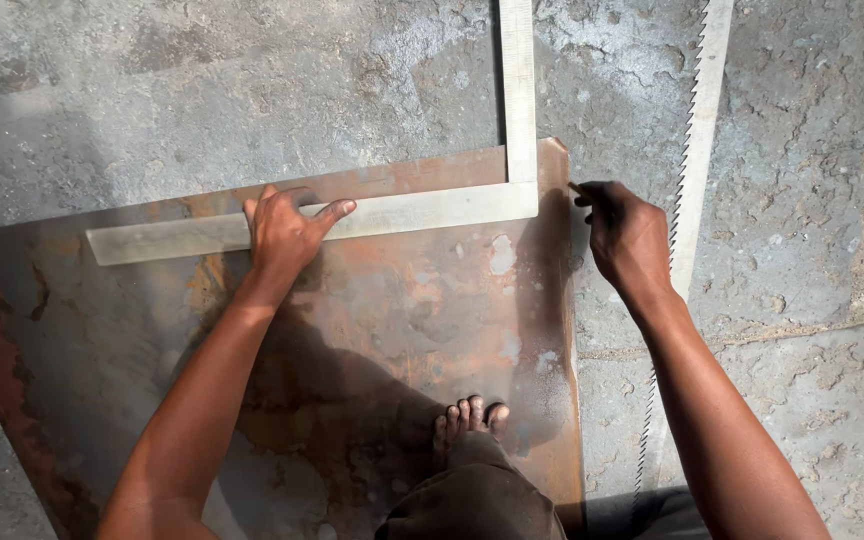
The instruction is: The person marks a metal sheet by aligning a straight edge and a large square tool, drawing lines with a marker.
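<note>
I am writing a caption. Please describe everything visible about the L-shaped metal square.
The L-shaped metal square is pale, dull, flat steel with worn faces. Its long arm lies across the rusty sheet; the other arm runs up past the sheet's edge onto the concrete floor. The left hand presses the long arm down. The right hand is beside its corner.

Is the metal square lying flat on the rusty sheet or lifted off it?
Flat: the metal square lies on the rusty sheet, pressed down by the left hand.
</note>
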